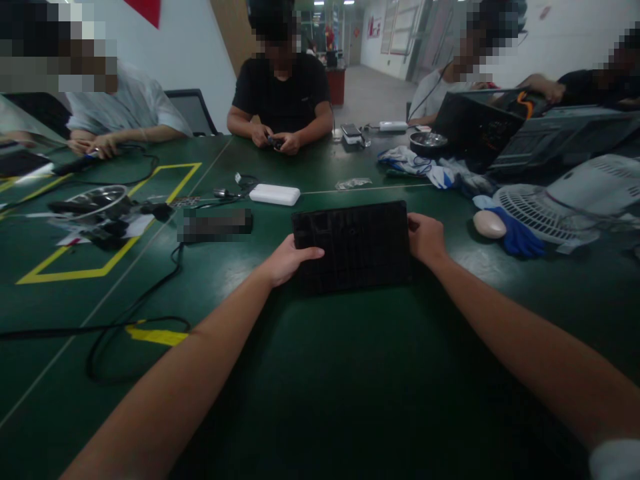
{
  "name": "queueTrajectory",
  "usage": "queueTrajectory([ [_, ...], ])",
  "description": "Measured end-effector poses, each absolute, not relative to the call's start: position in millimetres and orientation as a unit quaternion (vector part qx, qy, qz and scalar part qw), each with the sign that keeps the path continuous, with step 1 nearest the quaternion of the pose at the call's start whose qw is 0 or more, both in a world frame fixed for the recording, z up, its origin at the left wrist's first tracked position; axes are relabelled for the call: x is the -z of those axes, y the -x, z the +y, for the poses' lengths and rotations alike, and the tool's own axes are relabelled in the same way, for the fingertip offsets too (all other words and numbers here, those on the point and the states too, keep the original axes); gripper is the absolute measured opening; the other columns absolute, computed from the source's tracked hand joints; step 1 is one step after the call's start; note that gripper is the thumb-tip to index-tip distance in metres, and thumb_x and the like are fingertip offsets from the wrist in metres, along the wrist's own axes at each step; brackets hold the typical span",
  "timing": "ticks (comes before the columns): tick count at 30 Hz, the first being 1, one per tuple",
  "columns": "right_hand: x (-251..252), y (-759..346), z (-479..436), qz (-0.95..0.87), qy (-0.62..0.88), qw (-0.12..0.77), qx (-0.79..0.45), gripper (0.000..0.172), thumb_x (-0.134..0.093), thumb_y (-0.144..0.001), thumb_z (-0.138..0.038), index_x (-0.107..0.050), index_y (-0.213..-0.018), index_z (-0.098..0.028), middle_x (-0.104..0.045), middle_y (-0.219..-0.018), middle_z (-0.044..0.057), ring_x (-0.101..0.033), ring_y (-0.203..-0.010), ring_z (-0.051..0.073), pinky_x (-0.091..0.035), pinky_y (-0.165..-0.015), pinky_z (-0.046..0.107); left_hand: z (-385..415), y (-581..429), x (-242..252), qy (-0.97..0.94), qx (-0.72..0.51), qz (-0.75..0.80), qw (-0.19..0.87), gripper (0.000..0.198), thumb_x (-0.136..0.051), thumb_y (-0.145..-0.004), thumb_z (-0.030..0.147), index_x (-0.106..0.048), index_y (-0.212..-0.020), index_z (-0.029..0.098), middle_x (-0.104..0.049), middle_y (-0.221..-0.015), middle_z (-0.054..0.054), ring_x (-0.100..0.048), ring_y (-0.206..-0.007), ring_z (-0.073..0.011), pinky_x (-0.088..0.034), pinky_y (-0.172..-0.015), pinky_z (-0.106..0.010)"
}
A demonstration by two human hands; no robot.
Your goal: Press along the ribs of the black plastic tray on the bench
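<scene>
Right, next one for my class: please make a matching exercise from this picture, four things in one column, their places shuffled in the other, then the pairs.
Things
1. Flat black rectangular panel
2. Small white rectangular box
3. Pale smooth oval object
4. Yellow tape outline

Places
A. Next to a blue fabric glove
B. On the left, around a shiny metal bowl
C. Held between the left hand and right hand
D. Just beyond the panel, slightly left

Pairs: 1-C, 2-D, 3-A, 4-B
</scene>
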State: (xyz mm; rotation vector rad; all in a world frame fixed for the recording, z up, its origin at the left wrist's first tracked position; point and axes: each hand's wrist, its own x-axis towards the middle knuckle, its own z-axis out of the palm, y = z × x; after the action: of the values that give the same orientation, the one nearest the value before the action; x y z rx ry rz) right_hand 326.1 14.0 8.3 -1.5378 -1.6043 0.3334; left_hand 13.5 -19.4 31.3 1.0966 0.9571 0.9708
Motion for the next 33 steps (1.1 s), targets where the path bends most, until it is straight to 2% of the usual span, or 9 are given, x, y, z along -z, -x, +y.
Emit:
queueTrajectory([
  [8, -3, -331, 21, -0.635, 0.623, 0.438, -0.129, 0.029, -0.059, -0.074, -0.032, -0.076, -0.092, -0.016, -0.075, -0.085, 0.009, -0.066, -0.07, 0.021, -0.053, -0.07, 0.036, -17, -13, -29, -0.481, -0.422, 0.42, 0.643, 0.042, -0.086, -0.059, 0.017, -0.072, -0.098, 0.015, -0.077, -0.102, -0.01, -0.071, -0.105, -0.0295, -0.05, -0.104, -0.052],
  [13, -5, -332, 18, -0.607, 0.648, 0.448, -0.102, 0.022, -0.064, -0.072, -0.033, -0.075, -0.083, -0.018, -0.074, -0.083, 0.009, -0.065, -0.069, 0.02, -0.052, -0.068, 0.035, -16, -13, -30, -0.479, -0.418, 0.419, 0.648, 0.046, -0.087, -0.059, 0.017, -0.071, -0.102, 0.016, -0.076, -0.106, -0.01, -0.07, -0.107, -0.0293, -0.05, -0.105, -0.05],
  [18, -10, -334, 20, -0.559, 0.672, 0.475, -0.104, 0.017, -0.064, -0.072, -0.026, -0.076, -0.081, -0.018, -0.076, -0.08, 0.008, -0.069, -0.074, 0.023, -0.054, -0.074, 0.038, -16, -12, -31, -0.479, -0.411, 0.426, 0.649, 0.046, -0.086, -0.061, 0.018, -0.071, -0.105, 0.016, -0.076, -0.106, -0.01, -0.071, -0.105, -0.0286, -0.05, -0.104, -0.049],
  [21, -27, -335, 23, -0.537, 0.651, 0.524, -0.117, 0.019, -0.065, -0.073, -0.022, -0.077, -0.086, -0.019, -0.076, -0.083, 0.008, -0.07, -0.076, 0.023, -0.056, -0.075, 0.04, -16, -12, -30, -0.484, -0.412, 0.421, 0.648, 0.044, -0.084, -0.062, 0.018, -0.071, -0.104, 0.017, -0.076, -0.106, -0.009, -0.07, -0.107, -0.0294, -0.05, -0.104, -0.05],
  [25, -72, -331, 12, -0.567, 0.569, 0.584, -0.116, 0.016, -0.075, -0.074, -0.027, -0.076, -0.09, -0.023, -0.076, -0.088, 0.004, -0.071, -0.082, 0.022, -0.059, -0.08, 0.043, -16, -13, -30, -0.491, -0.415, 0.421, 0.64, 0.043, -0.084, -0.061, 0.018, -0.071, -0.102, 0.017, -0.076, -0.106, -0.009, -0.069, -0.109, -0.0305, -0.049, -0.105, -0.052],
  [28, -103, -318, -9, -0.624, 0.504, 0.569, -0.179, 0.022, -0.078, -0.075, -0.026, -0.076, -0.097, -0.025, -0.075, -0.093, 0.001, -0.071, -0.087, 0.019, -0.059, -0.083, 0.04, -16, -14, -30, -0.485, -0.415, 0.426, 0.641, 0.043, -0.085, -0.06, 0.018, -0.072, -0.101, 0.017, -0.076, -0.105, -0.009, -0.07, -0.106, -0.0296, -0.05, -0.104, -0.052],
  [33, -113, -289, -31, -0.676, 0.42, 0.462, -0.39, 0.024, -0.082, -0.072, -0.028, -0.075, -0.094, -0.022, -0.073, -0.082, 0.001, -0.069, -0.074, 0.015, -0.059, -0.068, 0.031, -18, -15, -33, -0.47, -0.42, 0.436, 0.642, 0.041, -0.086, -0.059, 0.019, -0.073, -0.098, 0.016, -0.076, -0.103, -0.008, -0.071, -0.098, -0.0266, -0.05, -0.103, -0.051],
])
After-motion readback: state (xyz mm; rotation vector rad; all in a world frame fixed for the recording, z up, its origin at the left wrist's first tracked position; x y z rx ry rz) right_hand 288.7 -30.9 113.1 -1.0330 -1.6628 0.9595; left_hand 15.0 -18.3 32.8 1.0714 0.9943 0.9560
